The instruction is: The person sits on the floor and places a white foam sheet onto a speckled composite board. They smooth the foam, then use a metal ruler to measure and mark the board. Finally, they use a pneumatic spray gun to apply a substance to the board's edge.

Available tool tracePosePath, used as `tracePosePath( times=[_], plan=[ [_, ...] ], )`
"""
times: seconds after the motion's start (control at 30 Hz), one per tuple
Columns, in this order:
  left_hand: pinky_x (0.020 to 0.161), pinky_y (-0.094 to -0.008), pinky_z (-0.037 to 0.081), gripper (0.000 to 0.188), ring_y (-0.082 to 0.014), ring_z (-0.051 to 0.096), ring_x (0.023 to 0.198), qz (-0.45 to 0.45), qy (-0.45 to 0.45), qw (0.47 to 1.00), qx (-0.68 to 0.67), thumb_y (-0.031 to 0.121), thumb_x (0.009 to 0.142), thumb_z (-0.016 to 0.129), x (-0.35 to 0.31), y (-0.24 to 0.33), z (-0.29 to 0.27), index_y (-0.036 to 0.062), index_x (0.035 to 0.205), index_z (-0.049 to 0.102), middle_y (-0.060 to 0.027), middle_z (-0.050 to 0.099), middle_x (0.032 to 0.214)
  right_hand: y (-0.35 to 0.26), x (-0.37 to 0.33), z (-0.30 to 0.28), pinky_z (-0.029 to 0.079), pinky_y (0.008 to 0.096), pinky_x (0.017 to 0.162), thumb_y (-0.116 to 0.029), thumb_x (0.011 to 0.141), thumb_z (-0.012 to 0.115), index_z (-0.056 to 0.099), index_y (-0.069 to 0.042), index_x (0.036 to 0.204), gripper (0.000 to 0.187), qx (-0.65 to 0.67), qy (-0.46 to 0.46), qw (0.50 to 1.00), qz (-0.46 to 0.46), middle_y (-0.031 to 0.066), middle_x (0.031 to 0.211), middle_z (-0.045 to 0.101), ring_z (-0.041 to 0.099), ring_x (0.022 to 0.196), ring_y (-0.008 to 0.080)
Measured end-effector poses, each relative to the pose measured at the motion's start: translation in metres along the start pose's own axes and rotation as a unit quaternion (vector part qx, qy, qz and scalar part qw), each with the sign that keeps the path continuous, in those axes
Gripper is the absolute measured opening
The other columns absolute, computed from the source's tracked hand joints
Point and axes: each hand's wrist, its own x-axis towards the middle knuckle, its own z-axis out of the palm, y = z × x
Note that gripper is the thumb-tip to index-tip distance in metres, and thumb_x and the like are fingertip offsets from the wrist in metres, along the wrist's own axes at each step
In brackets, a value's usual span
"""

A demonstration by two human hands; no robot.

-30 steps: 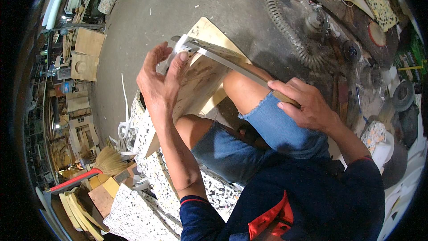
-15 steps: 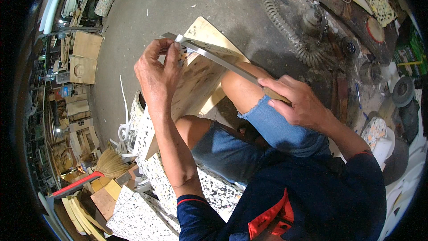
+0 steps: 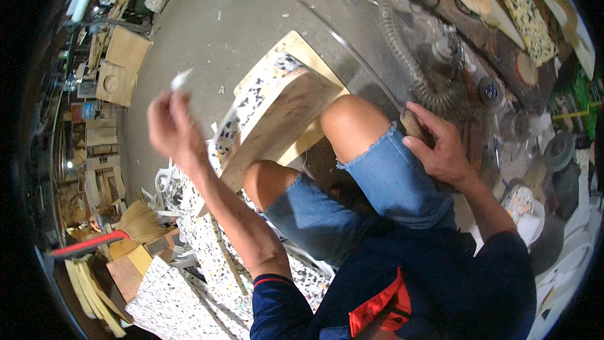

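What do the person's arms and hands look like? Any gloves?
No gloves: the left hand and right hand are bare, though the left is blurry. The forearms are bare too. The left sleeve and right sleeve are short and dark blue, the left with a thin red stripe at its edge.

The right hand (image 3: pixel 438 146) grips a knife (image 3: pixel 355 55), blade pointing ahead and left. The blurred left hand (image 3: pixel 175 124) pinches a white scrap (image 3: pixel 181 80). Between the hands lies a speckled block (image 3: pixel 280 113).

Grey floor (image 3: pixel 258 0), scattered with pale scraps (image 3: pixel 221 89). Along the left, dim, crowded shelves (image 3: pixel 60 145) with wooden panels (image 3: pixel 129 47) in front and a small bright light (image 3: pixel 70 164) among them. Upper right, dark, cluttered surface (image 3: pixel 483 41).
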Motion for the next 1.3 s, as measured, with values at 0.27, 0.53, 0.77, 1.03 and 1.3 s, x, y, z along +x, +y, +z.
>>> tracePosePath(
  times=[0.27,0.53,0.77,1.03,1.3],
  plan=[
    [0.104,-0.0424,0.042,0.053,-0.0273,0.05,0.131,-0.225,0.445,0.866,0.01,0.035,0.108,0.05,-0.173,-0.15,-0.176,-0.0016,0.145,0.043,-0.0182,0.051,0.144,-0.065,0.083,0.04,0.057,0.0343,0.081,-0.011,0.095,0.065,0.054,0.005,0.134,0.044,0.071,0.016,0.995,-0.066,0.0147,0.107,0.069,0.066,0.094,0.0172],
    [0.12,-0.0477,0.025,0.093,-0.0318,0.041,0.143,-0.231,0.259,0.865,-0.363,0.076,0.1,0.024,-0.257,-0.243,-0.086,0.0018,0.155,0.035,-0.0172,0.046,0.153,-0.088,0.127,0.099,0.058,0.0255,0.066,-0.014,0.102,0.057,0.05,0.002,0.138,0.04,0.093,0.0,0.994,-0.06,0.0104,0.116,0.064,0.063,0.097,0.0128],
    [0.112,-0.0419,0.038,0.079,-0.0254,0.053,0.129,-0.214,0.235,0.841,-0.439,0.066,0.104,0.036,-0.238,-0.302,-0.055,0.0008,0.147,0.045,-0.0145,0.057,0.14,-0.088,0.129,0.118,0.055,0.036,0.076,-0.018,0.102,0.056,0.053,0.003,0.132,0.037,-0.063,0.123,0.982,-0.13,0.0186,0.109,0.066,0.065,0.096,0.0251],
    [0.09,-0.0341,0.05,0.103,-0.0194,0.063,0.099,-0.183,0.268,0.849,-0.417,0.087,0.089,0.038,-0.163,-0.244,-0.068,-0.0087,0.119,0.06,-0.0136,0.068,0.108,-0.105,0.173,0.128,0.054,0.0401,0.077,-0.02,0.102,0.056,0.054,0.004,0.129,0.036,-0.071,0.126,0.978,-0.152,0.022,0.105,0.069,0.068,0.096,0.0297],
    [0.078,-0.033,0.053,0.09,-0.0171,0.065,0.085,-0.066,0.2,0.968,-0.135,0.075,0.072,0.078,-0.058,-0.063,-0.16,-0.0062,0.109,0.067,-0.0086,0.067,0.096,-0.051,0.246,0.144,0.054,0.0312,0.052,-0.024,0.106,0.053,0.051,-0.002,0.12,0.027,0.21,0.023,0.977,0.028,0.0054,0.087,0.054,0.058,0.068,0.0156]
  ],
)
